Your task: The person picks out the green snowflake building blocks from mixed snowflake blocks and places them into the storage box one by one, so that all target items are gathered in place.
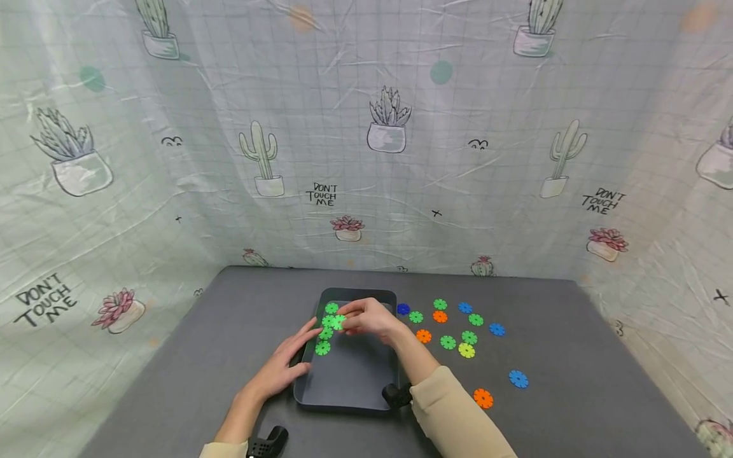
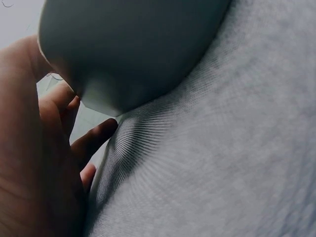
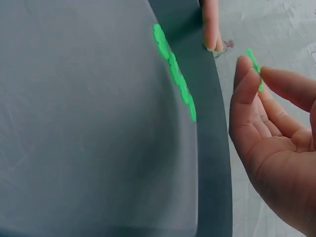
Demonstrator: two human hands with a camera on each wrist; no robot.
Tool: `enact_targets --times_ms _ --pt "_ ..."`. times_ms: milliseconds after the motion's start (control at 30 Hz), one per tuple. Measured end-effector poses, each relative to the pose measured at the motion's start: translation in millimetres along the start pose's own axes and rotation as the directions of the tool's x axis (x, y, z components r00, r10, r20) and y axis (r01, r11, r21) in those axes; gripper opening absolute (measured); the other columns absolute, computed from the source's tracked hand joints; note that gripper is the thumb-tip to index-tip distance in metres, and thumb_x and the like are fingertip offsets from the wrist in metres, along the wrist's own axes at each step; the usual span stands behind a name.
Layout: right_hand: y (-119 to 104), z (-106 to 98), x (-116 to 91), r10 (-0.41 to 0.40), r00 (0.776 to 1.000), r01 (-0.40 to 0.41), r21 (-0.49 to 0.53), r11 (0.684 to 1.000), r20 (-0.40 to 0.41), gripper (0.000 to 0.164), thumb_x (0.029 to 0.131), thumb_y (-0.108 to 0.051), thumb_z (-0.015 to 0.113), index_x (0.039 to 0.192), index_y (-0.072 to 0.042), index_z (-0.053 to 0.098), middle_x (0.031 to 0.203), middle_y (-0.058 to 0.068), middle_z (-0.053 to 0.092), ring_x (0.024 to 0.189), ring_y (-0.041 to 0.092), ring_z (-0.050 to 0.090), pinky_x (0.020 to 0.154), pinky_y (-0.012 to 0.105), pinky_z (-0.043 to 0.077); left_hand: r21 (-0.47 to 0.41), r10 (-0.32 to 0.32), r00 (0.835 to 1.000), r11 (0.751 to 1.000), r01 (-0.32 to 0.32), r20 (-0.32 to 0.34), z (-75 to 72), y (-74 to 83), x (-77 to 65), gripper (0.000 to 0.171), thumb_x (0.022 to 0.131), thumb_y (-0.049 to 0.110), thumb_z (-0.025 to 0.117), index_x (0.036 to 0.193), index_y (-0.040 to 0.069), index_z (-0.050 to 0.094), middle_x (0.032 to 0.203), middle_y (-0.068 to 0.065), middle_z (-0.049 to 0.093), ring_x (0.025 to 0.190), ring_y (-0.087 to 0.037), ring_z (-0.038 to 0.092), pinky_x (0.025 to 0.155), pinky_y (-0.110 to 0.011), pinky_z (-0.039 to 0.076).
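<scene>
My right hand (image 1: 371,318) pinches a green notched plastic disc (image 1: 339,322) between thumb and fingers over the left part of a dark tray (image 1: 357,378). The right wrist view has this disc (image 3: 251,55) edge-on, held at the fingertips. Several green discs (image 1: 323,348) lie in a line along the tray's left inner side. At the tray's left rim rests my left hand (image 1: 279,367), its fingers extended. The left wrist view gives this hand (image 2: 54,123) beside the tray's dark outer wall (image 2: 133,49).
Right of the tray, loose discs are scattered on the grey table (image 1: 572,331): several green, blue (image 1: 518,379) and orange (image 1: 483,399) ones, plus a yellow one (image 1: 466,350). A cactus-printed curtain (image 1: 435,127) hangs behind and at the sides.
</scene>
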State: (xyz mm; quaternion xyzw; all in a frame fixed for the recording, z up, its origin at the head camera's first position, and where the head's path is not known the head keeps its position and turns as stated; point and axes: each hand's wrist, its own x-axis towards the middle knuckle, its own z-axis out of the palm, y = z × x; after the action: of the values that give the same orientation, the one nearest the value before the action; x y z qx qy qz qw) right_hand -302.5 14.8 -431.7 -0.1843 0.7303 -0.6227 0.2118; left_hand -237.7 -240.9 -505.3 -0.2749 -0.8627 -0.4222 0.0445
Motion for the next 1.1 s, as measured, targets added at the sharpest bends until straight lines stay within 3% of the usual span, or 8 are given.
enact_targets --times_ms 233,533,700,900,1100 --pt "2.2 6.1 6.0 0.011 0.999 -0.010 -0.029 1.000 0.045 0.038 0.091 0.004 0.064 0.128 0.012 0.062 0.106 0.023 0.071 0.100 0.044 0.068 0.086 0.048 0.055 -0.011 0.008 1.000 1.000 -0.008 0.009 -0.7 -3.1 -0.5 0.070 0.085 0.005 0.058 0.153 0.009 0.044 0.165 -0.012 0.024 0.144 -0.045 0.028 0.100 -0.076 0.022" --pt "3.7 13.6 13.5 0.046 0.996 -0.043 -0.031 0.999 0.082 0.035 0.090 0.006 0.064 0.126 0.009 0.065 0.095 0.009 0.071 0.099 0.042 0.069 0.084 0.045 0.056 -0.031 0.021 1.000 0.999 -0.020 0.016 -0.7 -3.6 -0.4 0.072 0.085 0.005 0.057 0.155 0.013 0.043 0.166 -0.008 0.023 0.146 -0.042 0.026 0.102 -0.075 0.021" --pt "4.2 16.1 15.2 0.085 0.991 -0.080 -0.049 0.996 0.099 0.035 0.089 0.006 0.064 0.123 0.009 0.066 0.095 0.011 0.072 0.089 0.032 0.072 0.083 0.042 0.056 -0.022 0.017 1.000 1.000 -0.017 0.008 -0.6 -4.4 -1.1 0.072 0.085 0.006 0.058 0.155 0.012 0.043 0.166 -0.005 0.023 0.146 -0.042 0.026 0.102 -0.075 0.021" --pt "7.4 16.1 15.8 0.145 0.976 -0.131 -0.094 0.987 0.163 0.035 0.087 0.009 0.064 0.122 0.009 0.066 0.095 0.013 0.073 0.076 0.017 0.069 0.079 0.038 0.057 -0.020 0.026 1.000 0.999 -0.026 0.010 -0.8 -4.3 -0.9 0.071 0.084 0.006 0.058 0.154 0.009 0.043 0.166 -0.010 0.024 0.146 -0.042 0.026 0.102 -0.074 0.021" --pt "10.9 17.5 15.8 0.174 0.960 -0.147 -0.135 0.980 0.218 0.032 0.086 0.011 0.065 0.118 0.009 0.068 0.093 0.015 0.073 0.076 0.017 0.070 0.076 0.036 0.058 -0.031 0.022 1.000 0.999 -0.021 0.009 -0.6 -2.7 -0.7 0.071 0.084 0.005 0.057 0.154 0.006 0.043 0.165 -0.013 0.024 0.146 -0.043 0.026 0.101 -0.074 0.022"
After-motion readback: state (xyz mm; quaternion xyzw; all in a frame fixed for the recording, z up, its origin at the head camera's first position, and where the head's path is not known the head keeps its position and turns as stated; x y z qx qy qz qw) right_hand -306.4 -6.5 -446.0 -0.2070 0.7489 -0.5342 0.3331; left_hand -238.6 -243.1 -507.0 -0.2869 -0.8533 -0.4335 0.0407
